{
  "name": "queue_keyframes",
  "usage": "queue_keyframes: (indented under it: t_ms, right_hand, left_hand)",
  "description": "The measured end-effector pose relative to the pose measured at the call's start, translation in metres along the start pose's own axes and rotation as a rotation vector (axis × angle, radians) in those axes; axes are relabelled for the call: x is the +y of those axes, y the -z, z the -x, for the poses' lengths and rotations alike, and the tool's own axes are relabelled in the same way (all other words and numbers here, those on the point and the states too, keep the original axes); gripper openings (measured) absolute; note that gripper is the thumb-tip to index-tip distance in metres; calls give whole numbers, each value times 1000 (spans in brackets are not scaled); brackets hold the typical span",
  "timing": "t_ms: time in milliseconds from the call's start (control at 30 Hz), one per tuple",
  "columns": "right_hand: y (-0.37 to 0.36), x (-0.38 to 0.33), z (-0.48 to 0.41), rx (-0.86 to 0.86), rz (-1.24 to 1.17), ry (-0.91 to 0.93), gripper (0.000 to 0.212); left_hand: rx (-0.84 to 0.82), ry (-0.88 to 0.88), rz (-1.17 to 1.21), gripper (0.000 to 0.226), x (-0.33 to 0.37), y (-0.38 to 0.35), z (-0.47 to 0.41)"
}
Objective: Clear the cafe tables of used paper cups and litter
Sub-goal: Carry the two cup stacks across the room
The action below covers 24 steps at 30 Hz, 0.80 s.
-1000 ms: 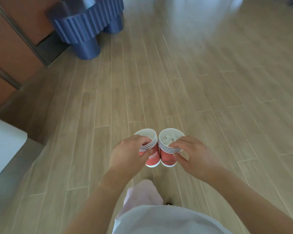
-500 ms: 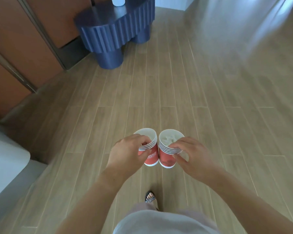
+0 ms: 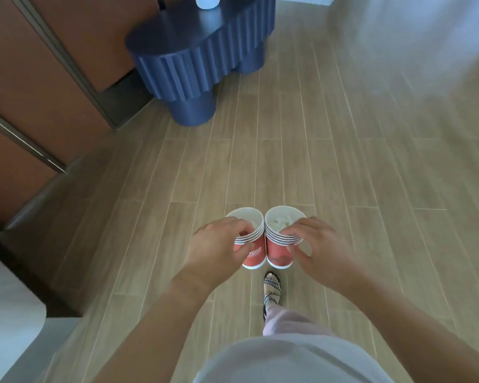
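Left hand is gripping one nested cup stack, right hand gripping the other stack, rims touching, likely for steadiness while walking.

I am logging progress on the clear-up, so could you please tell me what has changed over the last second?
The person has walked toward the blue table, which now looks nearer and lower in view. A sandalled foot has stepped forward. Unchanged: the left hand still grips the left cup stack and the right hand the right cup stack, side by side, with crumpled paper in the right one.
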State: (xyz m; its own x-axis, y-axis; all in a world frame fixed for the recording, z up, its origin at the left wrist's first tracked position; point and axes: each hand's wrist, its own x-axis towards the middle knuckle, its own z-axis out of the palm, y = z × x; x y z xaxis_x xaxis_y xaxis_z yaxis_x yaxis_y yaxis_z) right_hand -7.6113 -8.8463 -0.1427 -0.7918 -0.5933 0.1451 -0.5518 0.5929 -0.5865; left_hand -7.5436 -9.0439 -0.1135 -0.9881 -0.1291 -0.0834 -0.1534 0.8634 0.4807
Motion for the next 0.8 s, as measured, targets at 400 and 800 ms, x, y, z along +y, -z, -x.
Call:
queue_keyframes:
  t_ms: [400,800]
  right_hand:
    - [-1,37,-315,-144,-22,207,28]
    - [-28,69,-592,2,-24,101,35]
  left_hand:
    - [157,202,61,17,-89,84,-244]
    - [78,68,10,19,-198,177,-524]
